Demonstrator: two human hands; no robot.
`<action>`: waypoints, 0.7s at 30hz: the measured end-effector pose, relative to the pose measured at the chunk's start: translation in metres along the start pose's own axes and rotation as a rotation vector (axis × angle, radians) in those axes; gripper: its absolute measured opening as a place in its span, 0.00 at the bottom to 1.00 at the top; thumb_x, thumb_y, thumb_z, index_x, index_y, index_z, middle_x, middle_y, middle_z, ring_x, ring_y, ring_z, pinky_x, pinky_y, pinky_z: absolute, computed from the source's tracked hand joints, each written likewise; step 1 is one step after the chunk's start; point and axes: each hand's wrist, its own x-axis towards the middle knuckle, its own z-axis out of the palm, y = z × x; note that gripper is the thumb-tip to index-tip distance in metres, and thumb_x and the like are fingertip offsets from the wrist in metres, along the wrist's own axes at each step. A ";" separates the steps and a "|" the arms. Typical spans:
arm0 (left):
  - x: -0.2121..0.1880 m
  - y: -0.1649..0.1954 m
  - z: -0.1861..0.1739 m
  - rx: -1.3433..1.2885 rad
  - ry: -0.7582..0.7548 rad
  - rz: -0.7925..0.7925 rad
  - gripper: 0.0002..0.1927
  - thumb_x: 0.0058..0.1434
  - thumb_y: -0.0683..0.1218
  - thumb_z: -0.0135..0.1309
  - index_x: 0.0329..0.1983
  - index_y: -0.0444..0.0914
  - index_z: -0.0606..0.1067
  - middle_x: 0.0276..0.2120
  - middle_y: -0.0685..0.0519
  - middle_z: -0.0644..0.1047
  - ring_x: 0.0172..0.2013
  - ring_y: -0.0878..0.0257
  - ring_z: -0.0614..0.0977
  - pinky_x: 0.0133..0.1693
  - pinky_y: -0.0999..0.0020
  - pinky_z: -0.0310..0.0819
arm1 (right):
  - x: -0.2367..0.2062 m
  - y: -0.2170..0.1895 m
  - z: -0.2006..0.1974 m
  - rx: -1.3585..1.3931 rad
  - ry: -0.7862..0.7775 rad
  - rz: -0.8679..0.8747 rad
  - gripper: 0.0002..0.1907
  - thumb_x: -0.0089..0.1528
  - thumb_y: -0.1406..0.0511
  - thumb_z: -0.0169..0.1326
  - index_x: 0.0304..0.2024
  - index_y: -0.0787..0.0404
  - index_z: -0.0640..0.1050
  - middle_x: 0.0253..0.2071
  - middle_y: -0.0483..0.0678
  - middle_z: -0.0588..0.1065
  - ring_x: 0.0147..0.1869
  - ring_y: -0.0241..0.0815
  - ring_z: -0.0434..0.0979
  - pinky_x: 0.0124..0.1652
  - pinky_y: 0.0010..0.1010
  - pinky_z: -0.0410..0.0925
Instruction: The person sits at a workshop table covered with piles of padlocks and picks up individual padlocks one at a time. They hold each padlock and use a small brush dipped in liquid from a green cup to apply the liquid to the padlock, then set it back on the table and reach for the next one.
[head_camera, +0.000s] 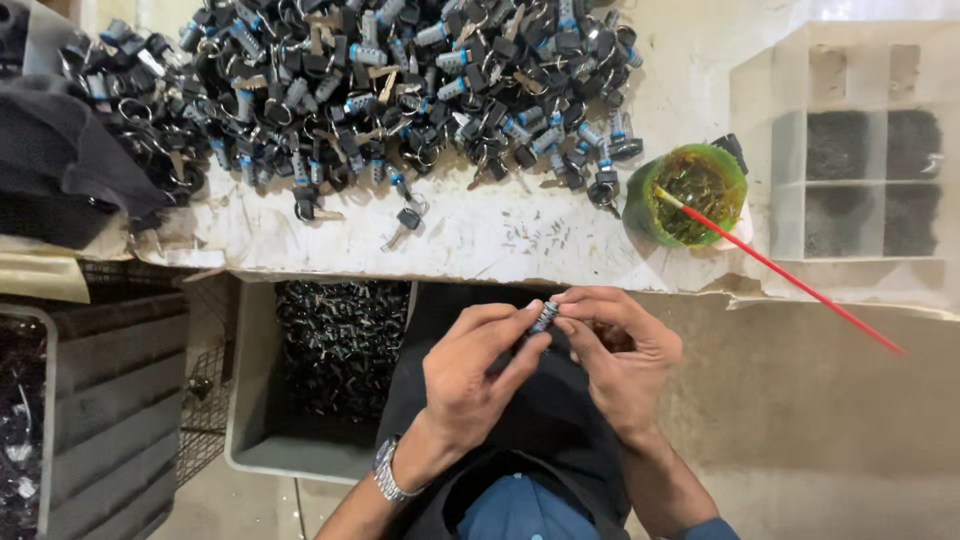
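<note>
Head view, looking down over the lap to the desk (480, 240) edge.

Left hand (470, 375): grip clamped on a small metal lock cylinder (544, 316), thumb and forefinger pinching its lower end. Wristwatch (388, 470) with metal band on this wrist.

Right hand (620, 350): fingertips closed on the same lock cylinder from the other side, thumb pressed against it. Both hands meet on the piece, held in the air above the lap, just below the desk's front edge and not touching it.

On the desk: large heap of lock cylinders with keys (380, 80) spread across the far side; one stray keyed piece (405, 222) lies apart, nearer the front edge. To the right, a green cup (690, 195) holding yellowish liquid, with a red stick (790, 275) resting in it and slanting out past the desk edge. Farther right, a white compartment box (850, 140); four of its cells hold dark small parts, too fine to identify.

Below the desk: grey bin (250, 400) containing dark metal parts. Dark cloth (60, 160) at far left.
</note>
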 end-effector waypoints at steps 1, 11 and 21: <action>-0.001 0.000 0.002 0.015 0.014 0.029 0.19 0.58 0.38 0.69 0.52 0.33 0.79 0.40 0.49 0.82 0.42 0.57 0.84 0.43 0.69 0.80 | 0.000 -0.001 -0.001 -0.006 0.008 -0.010 0.09 0.62 0.79 0.59 0.43 0.66 0.81 0.48 0.53 0.80 0.39 0.28 0.76 0.34 0.16 0.69; 0.010 -0.003 0.006 0.111 -0.012 0.302 0.20 0.57 0.34 0.68 0.52 0.33 0.77 0.46 0.48 0.82 0.46 0.53 0.83 0.50 0.63 0.80 | 0.000 -0.002 -0.018 -0.106 0.052 0.061 0.10 0.56 0.77 0.64 0.38 0.63 0.80 0.40 0.47 0.81 0.38 0.28 0.79 0.36 0.18 0.71; 0.006 -0.008 0.011 -0.032 -0.033 -0.031 0.19 0.54 0.38 0.71 0.48 0.33 0.80 0.39 0.48 0.82 0.40 0.59 0.84 0.39 0.70 0.81 | 0.017 0.007 -0.091 0.144 0.625 -0.192 0.10 0.74 0.62 0.49 0.50 0.63 0.74 0.33 0.51 0.75 0.21 0.34 0.65 0.19 0.22 0.56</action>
